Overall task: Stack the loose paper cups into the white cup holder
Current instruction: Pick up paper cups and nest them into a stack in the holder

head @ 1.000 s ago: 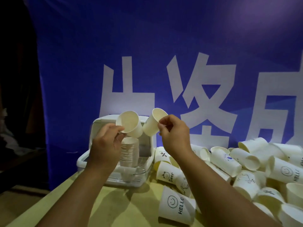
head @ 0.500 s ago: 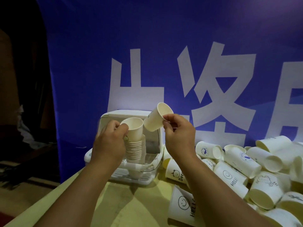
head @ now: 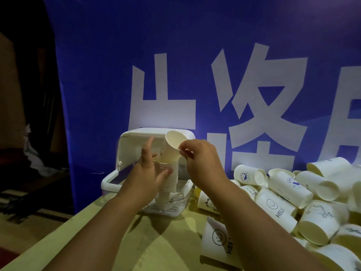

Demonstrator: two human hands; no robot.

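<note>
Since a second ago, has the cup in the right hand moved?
Yes. The cup in the right hand went left, now over the stack in the holder.

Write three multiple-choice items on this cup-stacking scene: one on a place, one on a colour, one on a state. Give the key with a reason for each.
1. Where does the pile of loose cups lie relative to the white cup holder?
A. To its right
B. To its left
C. Inside it

2. What colour is the backdrop behind the table?
A. Red
B. Green
C. Blue

3. How is the paper cup in the right hand held?
A. Lying flat on the table
B. Pinched at its rim, tilted over the nested stack
C. Crushed in a fist

Key:
1 A: the loose cups spread over the table's right side, the holder stands left of them.
2 C: the backdrop is blue with large white characters.
3 B: the fingers grip the rim, the cup leans above the stack that the left hand steadies.
</note>
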